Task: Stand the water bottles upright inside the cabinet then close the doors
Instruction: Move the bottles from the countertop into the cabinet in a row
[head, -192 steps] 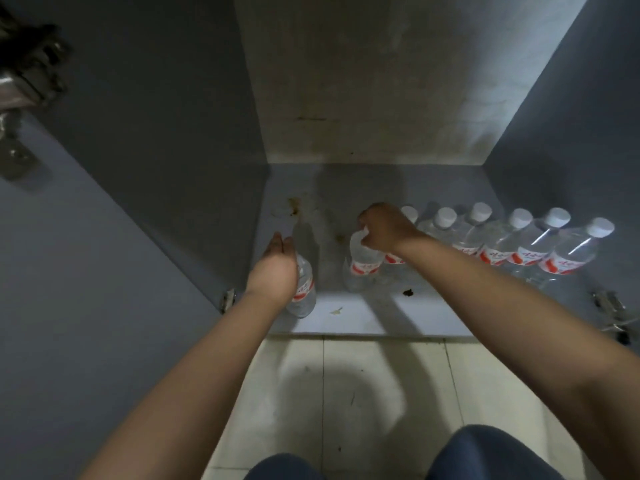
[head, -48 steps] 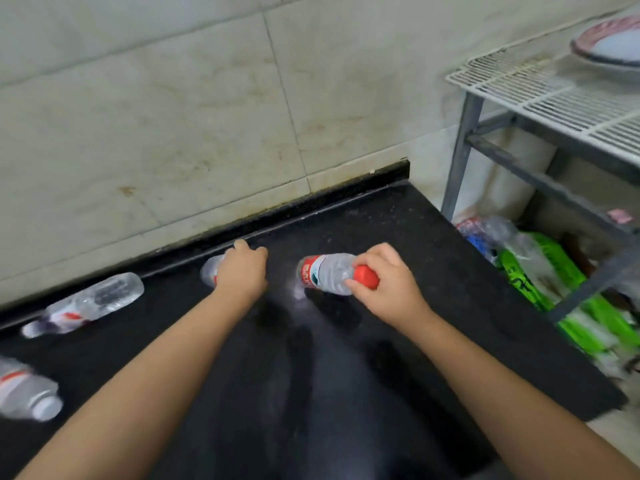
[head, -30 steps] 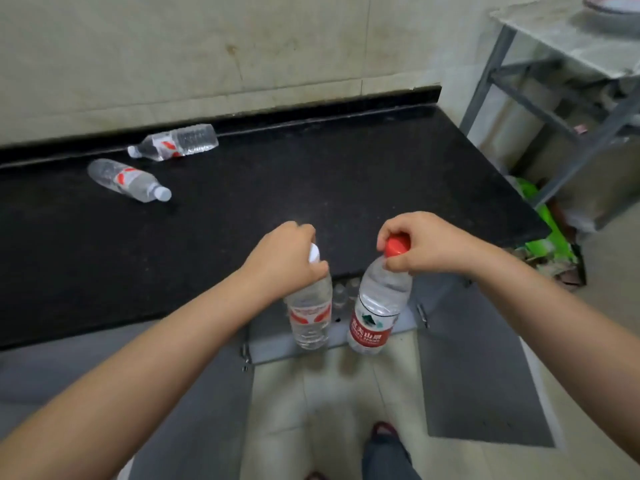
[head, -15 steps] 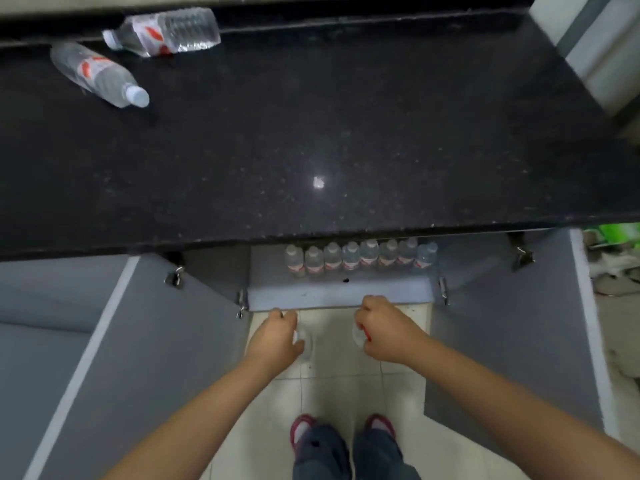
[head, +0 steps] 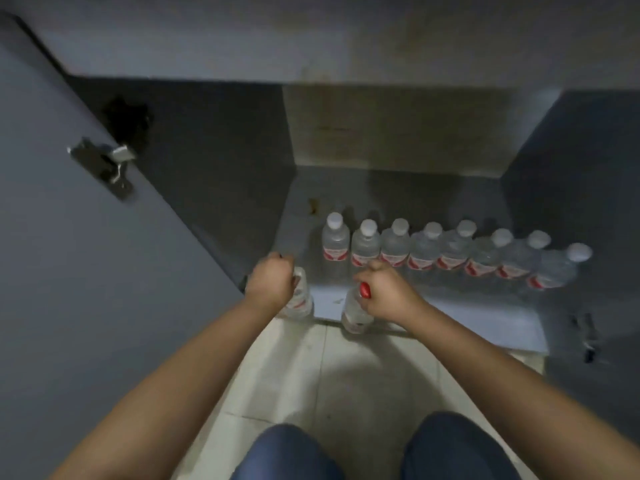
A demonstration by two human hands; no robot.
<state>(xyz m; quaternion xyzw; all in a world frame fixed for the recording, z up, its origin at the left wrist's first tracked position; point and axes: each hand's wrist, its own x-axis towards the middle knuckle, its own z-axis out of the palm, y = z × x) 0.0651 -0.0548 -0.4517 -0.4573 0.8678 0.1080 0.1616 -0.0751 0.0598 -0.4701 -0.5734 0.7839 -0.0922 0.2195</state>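
I am crouched before the open cabinet. My left hand grips the top of a clear water bottle with a red-and-white label, held upright at the cabinet's front left corner. My right hand grips a red-capped bottle by its neck, upright at the front edge of the cabinet floor. Behind them a row of several white-capped bottles stands upright across the cabinet floor.
The left door hangs open with a metal hinge on it. The right door is open too, in shadow. Pale floor tiles lie below, and my knees fill the bottom edge.
I have crouched down from standing at the counter. Both hands carried their bottles down from above the floor to the cabinet's front edge.
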